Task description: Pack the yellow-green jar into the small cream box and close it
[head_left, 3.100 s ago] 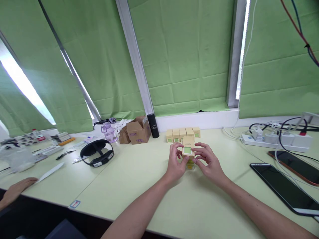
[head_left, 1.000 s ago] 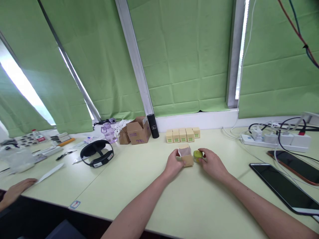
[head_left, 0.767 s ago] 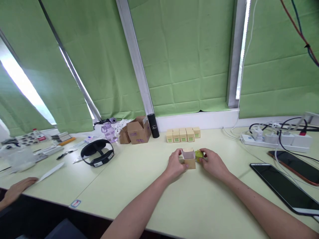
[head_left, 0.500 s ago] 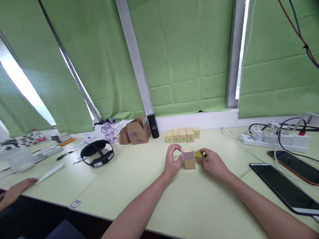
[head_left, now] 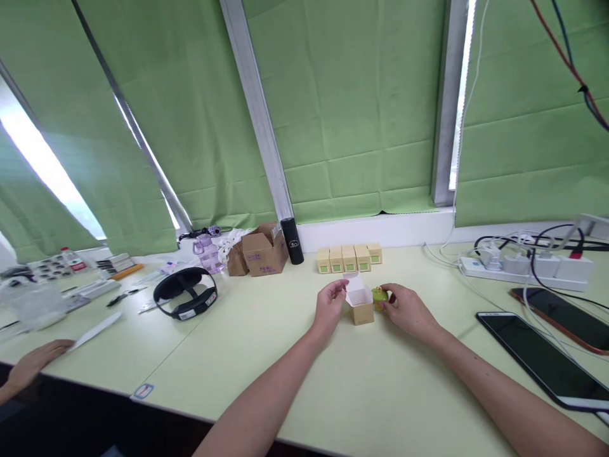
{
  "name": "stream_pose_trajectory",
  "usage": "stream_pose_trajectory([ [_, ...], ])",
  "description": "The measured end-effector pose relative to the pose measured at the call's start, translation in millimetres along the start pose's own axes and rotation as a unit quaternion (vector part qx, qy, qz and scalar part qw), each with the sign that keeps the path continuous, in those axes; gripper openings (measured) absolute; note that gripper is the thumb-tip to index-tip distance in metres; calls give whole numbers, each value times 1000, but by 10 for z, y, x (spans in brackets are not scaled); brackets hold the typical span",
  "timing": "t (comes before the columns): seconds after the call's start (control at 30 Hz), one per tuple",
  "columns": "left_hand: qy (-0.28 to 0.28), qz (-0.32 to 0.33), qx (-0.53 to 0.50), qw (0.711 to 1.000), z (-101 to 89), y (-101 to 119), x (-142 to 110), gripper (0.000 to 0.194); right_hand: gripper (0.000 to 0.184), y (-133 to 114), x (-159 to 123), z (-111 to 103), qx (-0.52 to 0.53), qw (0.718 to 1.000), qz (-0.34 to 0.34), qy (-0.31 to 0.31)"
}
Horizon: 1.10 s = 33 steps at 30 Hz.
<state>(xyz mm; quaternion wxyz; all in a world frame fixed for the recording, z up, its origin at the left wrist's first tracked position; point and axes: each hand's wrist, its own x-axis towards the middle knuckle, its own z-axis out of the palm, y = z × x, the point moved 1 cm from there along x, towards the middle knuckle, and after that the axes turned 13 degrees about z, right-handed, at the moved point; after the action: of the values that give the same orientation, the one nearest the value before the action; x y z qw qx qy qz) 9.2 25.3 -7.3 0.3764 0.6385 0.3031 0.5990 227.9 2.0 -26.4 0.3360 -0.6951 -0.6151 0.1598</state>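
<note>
A small brown cardboard box [head_left: 363, 313] stands on the table in front of me, its white-lined lid flap raised and tilted back. My left hand [head_left: 329, 309] is at the box's left side, fingers closed at the edge of the flap. Just right of the box, my right hand [head_left: 404, 309] pinches a small yellow-green rounded object [head_left: 379, 296] between thumb and fingers. That object's exact kind is unclear, as the fingers cover part of it.
Behind my hands, several small closed boxes [head_left: 349, 259] stand in a row. A black cylinder [head_left: 292, 241] and a larger carton [head_left: 264, 252] are left of them. Phones [head_left: 542, 358] and a power strip [head_left: 523, 273] lie right. Another person's hand [head_left: 40, 362] rests far left, beyond a headset [head_left: 185, 293].
The box's lid flap has swung up and back, showing more of its white inside. My left fingers have closed in at the flap. My right hand stays almost still with the yellow-green object.
</note>
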Motion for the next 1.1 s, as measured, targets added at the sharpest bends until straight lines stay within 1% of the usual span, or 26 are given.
stream_pose_trajectory([
  [0.1, 8, -38, -43, 998, -17, -10, 31, 36, 34, -4, -2, 1, -2, 1000, -2, -1],
  [0.2, 14, -70, -63, 995, -29, -27, 48, 45, 35, -3, -5, 5, -4, 1000, -5, -2],
  [0.27, 18, -76, -65, 995, -40, -46, 52, 46, 35, -1, -9, 6, -3, 1000, -6, -4],
  [0.4, 17, -66, -65, 996, -57, -76, 54, 47, 32, 6, -7, -5, 4, 1000, 3, -6],
  [0.5, 10, -61, -60, 996, -59, -76, 54, 48, 31, 18, 19, -30, 52, 998, 27, 6],
  [0.57, 6, -56, -55, 997, -56, -63, 50, 48, 33, 21, 46, -60, 112, 992, 45, 31],
  [0.63, 0, -51, -49, 998, -51, -45, 41, 48, 38, 6, 64, -98, 187, 979, 52, 60],
  [0.73, -16, -40, -26, 999, -41, -22, 20, 50, 44, -70, 41, -162, 309, 948, 28, 69],
  [0.8, -26, -32, -6, 999, -34, -11, 5, 51, 49, -151, -13, -200, 354, 933, -1, 66],
  [0.9, -40, -21, 16, 999, -23, 6, -13, 51, 50, -275, -124, -237, 361, 929, -35, 75],
  [1.0, -50, -7, 39, 998, -15, 33, -20, 50, 48, -365, -217, -243, 362, 928, -70, 54],
  [1.1, -55, -2, 55, 997, -10, 55, -18, 50, 46, -406, -268, -241, 337, 937, -90, 31],
])
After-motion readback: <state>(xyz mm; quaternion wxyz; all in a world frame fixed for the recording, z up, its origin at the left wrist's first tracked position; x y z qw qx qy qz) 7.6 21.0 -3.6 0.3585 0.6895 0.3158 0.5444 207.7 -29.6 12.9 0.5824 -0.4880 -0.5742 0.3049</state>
